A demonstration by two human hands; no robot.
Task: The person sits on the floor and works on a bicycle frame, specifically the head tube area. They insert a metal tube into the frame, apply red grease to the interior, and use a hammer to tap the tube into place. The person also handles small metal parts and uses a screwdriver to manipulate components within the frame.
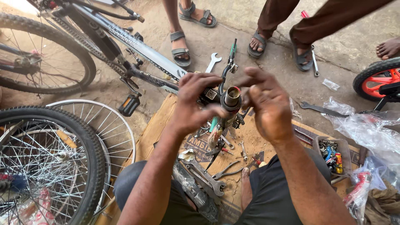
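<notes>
I sit on the ground with a bicycle frame (143, 50) lying in front of me. My left hand (195, 100) grips the frame's head tube (230, 99), a short metal tube with an open end facing me. My right hand (266, 104) hovers just right of that tube end, fingers bent and pinched together near its rim; whether they hold a small part is hidden. A green spring (214, 123) and a brake lever (231, 54) show around the tube.
Spanners, pliers and small tools lie on a cardboard sheet (158, 125) between my knees. Spoked wheels (50, 162) stand at left. A small box of parts (333, 154) and plastic bags (366, 129) lie at right. Other people's sandalled feet (181, 48) stand beyond; an orange-rimmed wheel (377, 79) is far right.
</notes>
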